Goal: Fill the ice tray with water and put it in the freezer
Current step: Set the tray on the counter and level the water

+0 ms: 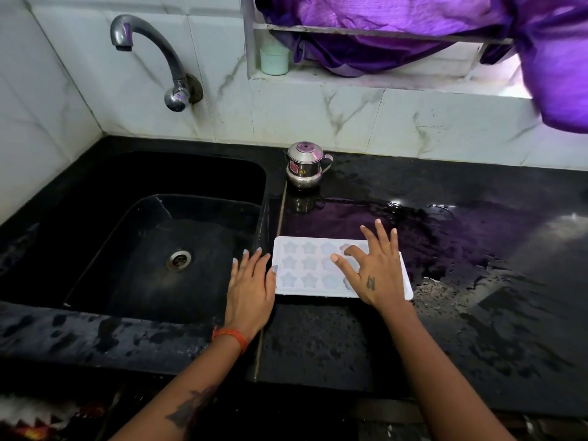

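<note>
Wet black stone counter (477, 281), sink (143, 249) at left edge. White star-mould plastic ice tray (305, 268) beside sink; steel lidded pot (304, 165) behind. Left hand (251, 288), right hand (375, 272): fingers spread, gripping nothing.

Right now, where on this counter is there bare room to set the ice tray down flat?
Bare counter lies in front of the ice tray, and far right beyond the puddle. Behind the tray it's wet, with the steel pot. Left is the sink.

Wet black table (477, 329), dark sink (95, 249) alongside.
Small steel pot (304, 165) sits by the wall; purple cloth (413, 23) drapes over the window ledge.
</note>
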`<state>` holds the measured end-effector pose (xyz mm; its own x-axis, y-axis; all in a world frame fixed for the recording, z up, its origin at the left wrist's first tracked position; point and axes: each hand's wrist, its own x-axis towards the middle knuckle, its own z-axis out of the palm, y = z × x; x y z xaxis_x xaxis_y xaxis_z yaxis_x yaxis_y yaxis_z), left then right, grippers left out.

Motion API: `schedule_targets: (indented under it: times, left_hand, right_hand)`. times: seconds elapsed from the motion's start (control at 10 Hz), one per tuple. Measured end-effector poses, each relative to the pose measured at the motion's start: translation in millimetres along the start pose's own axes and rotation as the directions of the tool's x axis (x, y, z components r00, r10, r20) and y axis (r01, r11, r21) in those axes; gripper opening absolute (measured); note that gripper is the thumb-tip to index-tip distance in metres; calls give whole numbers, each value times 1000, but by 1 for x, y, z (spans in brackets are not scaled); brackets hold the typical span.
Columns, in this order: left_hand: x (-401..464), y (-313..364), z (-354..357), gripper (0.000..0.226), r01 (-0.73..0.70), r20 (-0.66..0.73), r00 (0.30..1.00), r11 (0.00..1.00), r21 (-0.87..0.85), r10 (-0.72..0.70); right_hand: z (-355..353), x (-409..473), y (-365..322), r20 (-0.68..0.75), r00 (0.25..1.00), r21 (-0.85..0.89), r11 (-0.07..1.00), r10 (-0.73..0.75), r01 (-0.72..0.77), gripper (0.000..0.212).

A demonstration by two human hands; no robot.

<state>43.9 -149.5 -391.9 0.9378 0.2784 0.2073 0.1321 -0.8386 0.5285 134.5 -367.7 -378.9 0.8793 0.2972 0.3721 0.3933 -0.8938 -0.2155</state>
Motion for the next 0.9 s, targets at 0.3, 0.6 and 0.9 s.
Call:
schedule_targets:
  times: [0.3, 0.6, 0.9]
  left_hand:
    - [0, 1, -1, 73, 5, -7, 1000, 1000, -1, -5]
    - [0, 0, 0, 74, 11, 1, 1000, 1000, 6, -11]
    - [-1, 0, 0, 74, 11, 5, 1000, 1000, -4, -11]
  right_hand:
    - [-3, 0, -1, 61, 998, 19, 999, 26, -28, 80]
    - [-1, 0, 1, 59, 998, 50, 999, 9, -12, 75]
    - [-3, -1, 1, 61, 997, 65, 997, 44, -48, 75]
